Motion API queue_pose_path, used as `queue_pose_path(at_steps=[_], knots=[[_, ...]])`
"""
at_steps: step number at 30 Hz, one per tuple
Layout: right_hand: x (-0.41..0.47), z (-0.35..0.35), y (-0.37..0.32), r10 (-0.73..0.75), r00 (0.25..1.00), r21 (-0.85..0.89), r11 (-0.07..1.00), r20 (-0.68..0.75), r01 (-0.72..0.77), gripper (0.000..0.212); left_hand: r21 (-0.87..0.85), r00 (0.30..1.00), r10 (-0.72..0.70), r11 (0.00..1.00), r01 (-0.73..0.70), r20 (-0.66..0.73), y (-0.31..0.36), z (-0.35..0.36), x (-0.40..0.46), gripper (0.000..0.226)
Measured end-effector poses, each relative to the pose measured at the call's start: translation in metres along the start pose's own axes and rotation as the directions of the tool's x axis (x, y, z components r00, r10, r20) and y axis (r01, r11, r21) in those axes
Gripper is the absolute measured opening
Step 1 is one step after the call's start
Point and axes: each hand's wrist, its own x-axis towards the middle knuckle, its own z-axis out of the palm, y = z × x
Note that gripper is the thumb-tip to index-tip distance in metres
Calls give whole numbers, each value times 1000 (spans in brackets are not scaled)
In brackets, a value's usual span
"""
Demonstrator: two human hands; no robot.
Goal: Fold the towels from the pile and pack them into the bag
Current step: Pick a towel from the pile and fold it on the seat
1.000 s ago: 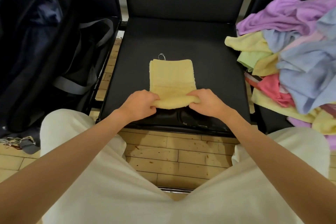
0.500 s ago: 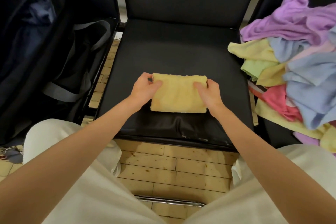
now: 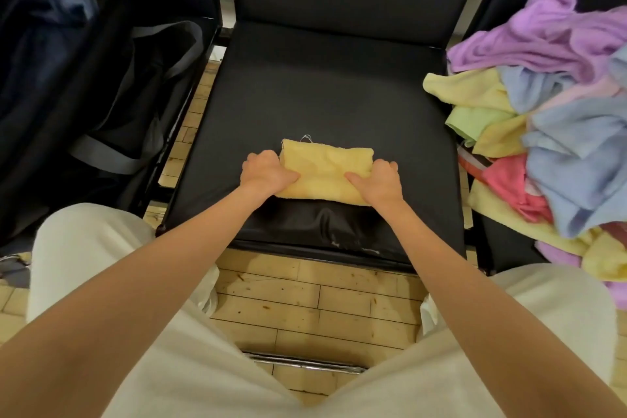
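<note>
Black chair seat [image 3: 325,85] carries the folded yellow towel [image 3: 325,173], grasped at either end between left grip [image 3: 266,175] and right grip [image 3: 378,180]; lifting toward the bag [image 3: 112,105], left of both, a loosened pinch could unfold it

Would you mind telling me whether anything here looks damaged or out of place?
Two small things. A loose thread loop sticks out from the far edge of the folded yellow towel, gripped by the left hand and right hand. The black seat looks scuffed along its front edge, with pale worn spots.
</note>
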Motion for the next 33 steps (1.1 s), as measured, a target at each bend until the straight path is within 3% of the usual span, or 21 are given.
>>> queue_pose_path(at_steps=[4,9,13,20,26,30,33], knots=[[-13,-3,-5,-26,1000,-42,999,-8,25,43,-82,1000,-21,996,22,15,-5,-2,-14,47],[-40,-8,-33,-30,998,242,970,48,17,43,-250,993,66,964,-87,-95,-14,-15,-45,24],[-55,-12,-82,-117,992,364,927,37,95,48,-375,979,19,922,-96,-204,-27,-66,-52,21],[-76,3,-193,-239,958,614,784,158,94,47,-331,873,71,908,-257,-483,-76,-181,-53,23],[-67,32,-298,-446,890,619,725,91,301,49,-191,773,90,945,-266,-628,-132,-288,-13,12],[-47,61,-374,-610,792,482,690,-12,539,57,-110,729,99,966,-233,-677,-171,-344,31,19],[-32,96,-420,-687,724,376,655,-65,655,51,-159,716,39,965,-208,-697,-198,-362,70,20]])
